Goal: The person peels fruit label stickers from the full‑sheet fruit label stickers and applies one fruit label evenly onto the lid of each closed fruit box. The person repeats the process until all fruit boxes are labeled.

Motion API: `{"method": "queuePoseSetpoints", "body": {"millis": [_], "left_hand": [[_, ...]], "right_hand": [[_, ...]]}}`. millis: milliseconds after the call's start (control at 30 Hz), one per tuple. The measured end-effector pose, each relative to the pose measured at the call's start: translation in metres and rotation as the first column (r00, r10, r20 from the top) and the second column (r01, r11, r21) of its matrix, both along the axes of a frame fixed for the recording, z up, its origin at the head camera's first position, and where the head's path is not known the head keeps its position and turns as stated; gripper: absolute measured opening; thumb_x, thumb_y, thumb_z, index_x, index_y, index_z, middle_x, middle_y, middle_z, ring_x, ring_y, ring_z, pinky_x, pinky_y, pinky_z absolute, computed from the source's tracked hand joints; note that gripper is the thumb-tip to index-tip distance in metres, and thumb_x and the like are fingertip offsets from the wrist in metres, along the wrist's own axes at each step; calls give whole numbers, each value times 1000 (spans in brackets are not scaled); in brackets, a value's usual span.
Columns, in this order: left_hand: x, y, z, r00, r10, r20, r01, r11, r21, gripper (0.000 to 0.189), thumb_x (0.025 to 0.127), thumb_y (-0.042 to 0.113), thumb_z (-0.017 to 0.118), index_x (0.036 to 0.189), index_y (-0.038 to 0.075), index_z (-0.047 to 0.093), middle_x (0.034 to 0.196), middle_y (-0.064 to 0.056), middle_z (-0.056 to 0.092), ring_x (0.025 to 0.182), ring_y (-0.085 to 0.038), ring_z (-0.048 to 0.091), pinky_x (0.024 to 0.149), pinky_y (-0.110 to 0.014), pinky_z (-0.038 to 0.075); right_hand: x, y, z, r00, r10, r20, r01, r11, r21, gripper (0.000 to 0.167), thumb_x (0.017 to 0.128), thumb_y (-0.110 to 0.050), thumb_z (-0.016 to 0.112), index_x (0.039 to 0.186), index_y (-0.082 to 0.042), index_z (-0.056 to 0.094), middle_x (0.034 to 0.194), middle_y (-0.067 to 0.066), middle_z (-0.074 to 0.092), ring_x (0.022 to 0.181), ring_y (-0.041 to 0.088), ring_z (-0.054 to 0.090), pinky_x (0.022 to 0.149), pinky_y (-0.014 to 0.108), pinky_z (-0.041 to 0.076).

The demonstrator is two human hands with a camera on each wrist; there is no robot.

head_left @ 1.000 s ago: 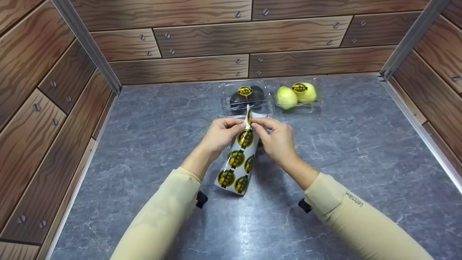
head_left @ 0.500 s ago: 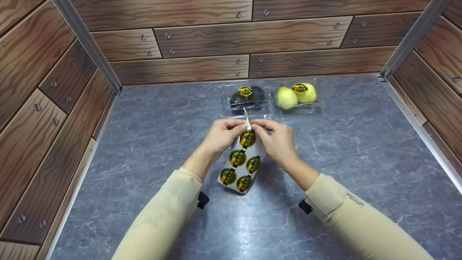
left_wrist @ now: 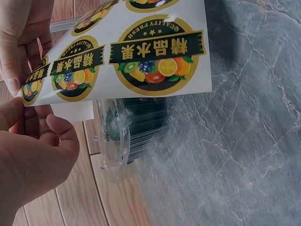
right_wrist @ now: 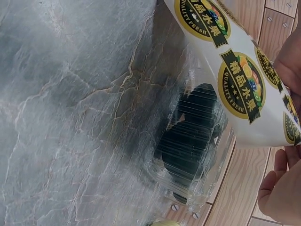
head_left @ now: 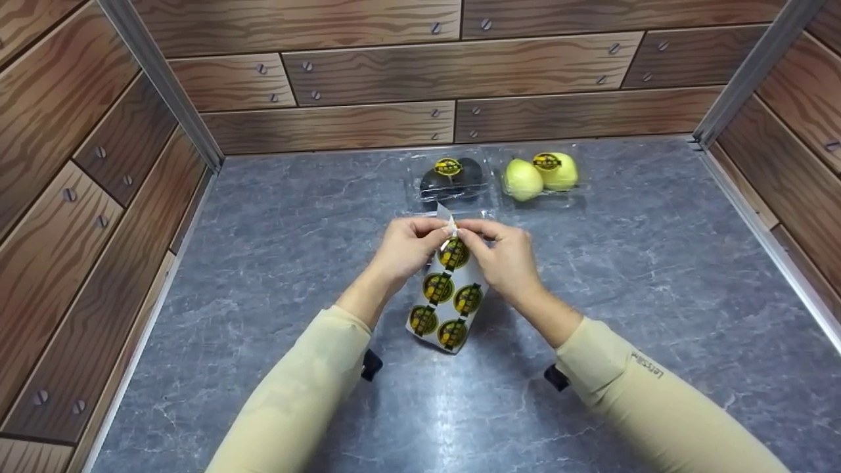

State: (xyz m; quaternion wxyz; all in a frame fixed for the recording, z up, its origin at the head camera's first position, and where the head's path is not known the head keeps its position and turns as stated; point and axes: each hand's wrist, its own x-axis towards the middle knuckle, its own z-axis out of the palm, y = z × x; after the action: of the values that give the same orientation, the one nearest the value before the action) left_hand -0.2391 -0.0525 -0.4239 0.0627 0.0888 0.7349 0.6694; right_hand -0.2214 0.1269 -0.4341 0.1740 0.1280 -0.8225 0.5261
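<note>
Both hands hold a white sheet of round fruit stickers (head_left: 437,288) above the table, its far end folded up between the fingertips. My left hand (head_left: 406,253) pinches the sheet's far end from the left side. From the right, my right hand (head_left: 504,259) pinches the same spot, thumb and forefinger close to the left ones. A pale corner of the sheet (head_left: 445,211) sticks up past the fingertips. Beyond the sheet, dark, smooth produce (right_wrist: 186,150) sits in a clear plastic box, seen in the right wrist view. Whether a sticker is lifting off cannot be made out.
At the back stands a clear box of dark produce (head_left: 468,176) bearing one round sticker. To its right is another clear box with a pear (head_left: 523,180) and a second yellow-green fruit (head_left: 564,172), also stickered. Wood-patterned walls (head_left: 368,72) enclose the grey marbled table (head_left: 295,210).
The sheet's near end has swung slightly right and turned its printed face more upward. Its raised far tip has tipped left. Both hands stay nearly in place, still pinching.
</note>
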Motion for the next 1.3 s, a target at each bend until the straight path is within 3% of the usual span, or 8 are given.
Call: {"method": "queuePoseSetpoints", "body": {"millis": [267,833,1300], "left_hand": [[0,2,1,1000,6,-14,-6,999,-38,19,102,10,72,116,1,80,112,-10,79,97,-16,72,85,-28,60],[3,5,-1,999,1,-43,-3,999,-43,17,103,6,69,113,-3,79,105,-12,79,83,-12,71,77,-26,61],[3,4,0,997,-25,-79,18,995,-96,18,103,9,69,114,-1,80,106,-10,80,89,-17,73,78,-26,61]], "right_hand": [[0,0,1,1000,-12,1,12,1000,12,13,98,-13,78,108,-8,84,107,7,81,96,22,77,81,36,63],[-1,0,-1,1000,-22,-3,22,999,26,11,99,-12,76,104,-6,83,103,8,81,93,22,78,81,37,63],[0,0,0,999,-42,19,41,999,31,12,99,-13,75,103,-5,83,101,9,81,89,21,76,76,25,59]]}}
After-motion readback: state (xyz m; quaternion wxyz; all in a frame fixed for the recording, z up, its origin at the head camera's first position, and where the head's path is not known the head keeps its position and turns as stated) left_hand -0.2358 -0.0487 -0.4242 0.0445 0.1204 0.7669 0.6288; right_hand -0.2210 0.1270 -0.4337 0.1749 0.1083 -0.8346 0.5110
